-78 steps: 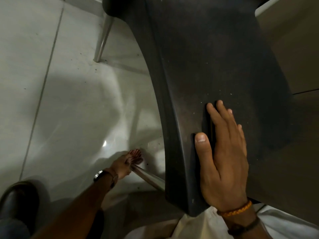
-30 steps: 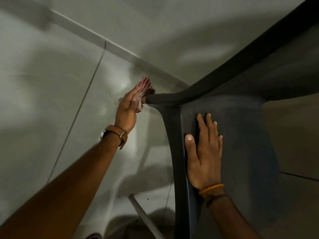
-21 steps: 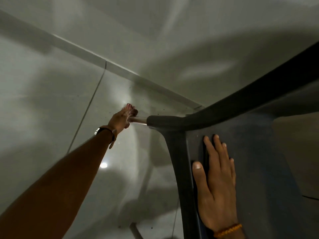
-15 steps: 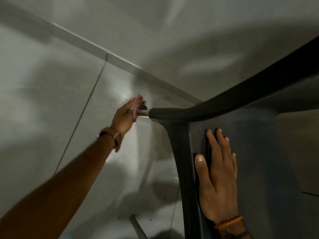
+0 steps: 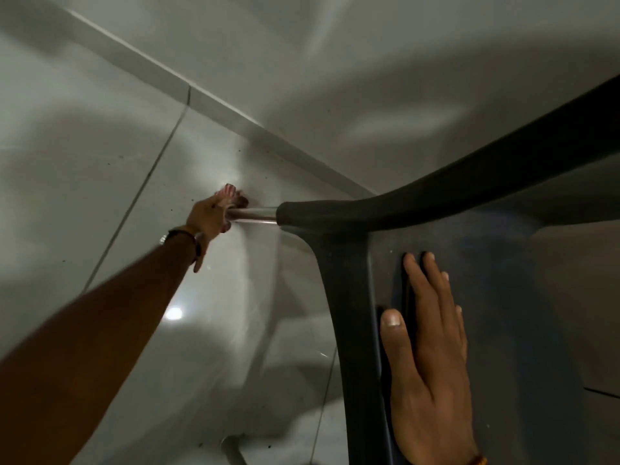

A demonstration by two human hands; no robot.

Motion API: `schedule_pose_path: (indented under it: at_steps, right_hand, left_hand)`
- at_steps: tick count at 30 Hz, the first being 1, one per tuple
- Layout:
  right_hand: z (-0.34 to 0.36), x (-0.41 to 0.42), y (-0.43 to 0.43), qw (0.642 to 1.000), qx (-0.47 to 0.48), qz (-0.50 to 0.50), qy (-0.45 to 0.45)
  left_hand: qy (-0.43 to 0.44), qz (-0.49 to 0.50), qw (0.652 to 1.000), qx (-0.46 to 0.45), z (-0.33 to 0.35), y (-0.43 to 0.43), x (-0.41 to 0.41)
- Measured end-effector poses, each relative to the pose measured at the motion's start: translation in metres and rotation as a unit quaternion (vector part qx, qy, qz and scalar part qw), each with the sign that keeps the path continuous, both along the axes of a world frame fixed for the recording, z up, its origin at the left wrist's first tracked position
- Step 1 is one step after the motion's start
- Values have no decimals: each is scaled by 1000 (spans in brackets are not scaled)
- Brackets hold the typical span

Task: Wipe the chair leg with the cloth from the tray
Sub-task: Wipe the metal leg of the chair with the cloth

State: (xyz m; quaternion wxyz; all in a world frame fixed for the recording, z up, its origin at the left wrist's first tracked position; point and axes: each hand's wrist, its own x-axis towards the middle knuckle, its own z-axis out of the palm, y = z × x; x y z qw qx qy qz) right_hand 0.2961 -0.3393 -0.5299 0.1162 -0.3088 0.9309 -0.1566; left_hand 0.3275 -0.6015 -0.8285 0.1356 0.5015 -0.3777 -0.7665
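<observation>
A dark plastic chair (image 5: pixel 496 203) fills the right side of the view. A shiny metal chair leg (image 5: pixel 255 214) sticks out leftward from its corner. My left hand (image 5: pixel 211 216) is stretched out and wrapped around the far part of that leg, with a pinkish-red cloth (image 5: pixel 231 190) bunched in the fingers against the metal. My right hand (image 5: pixel 426 357) lies flat on the chair's dark surface, fingers together, pressing down on it. Most of the cloth is hidden by my left hand.
Pale glossy floor tiles (image 5: pixel 100 146) with dark grout lines spread to the left, meeting a light wall (image 5: pixel 335 62) along a skirting strip. A second metal chair leg (image 5: pixel 231 449) shows at the bottom edge.
My left hand has slid with the cloth outward along the metal leg, away from the chair's corner, so more bare metal shows. My right hand stays flat on the chair.
</observation>
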Motion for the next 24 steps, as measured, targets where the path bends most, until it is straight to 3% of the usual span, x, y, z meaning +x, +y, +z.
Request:
schedule_pose_path:
  at_steps: [2,5,10,12,16,20,24]
  right_hand:
    - [-1,-1,0,1000,-4,1,-3]
    - [0,0,-1,1000,4,1,-10]
    - [5,3,-6,1000,5,-5,-18]
    - [6,4,-9,1000,12,-6,-20]
    - [7,5,-7,1000,15,-9,-18]
    - [3,3,-4,1000,3,-6,-13]
    - [-2,0,-1,1000,-5,1,-7]
  left_hand:
    - [-18,-14,1000,-9,-16,-6,-6]
    - [-39,-10,998,-40,17,6,-9]
    - [136,-46,971,-191,139,62,40]
    - [131,-40,964,-227,154,70,48]
    - [52,-87,979,-177,104,36,32]
    - [-37,-103,993,-44,13,-14,9]
    - [-80,-160,983,-48,-38,-26,-2]
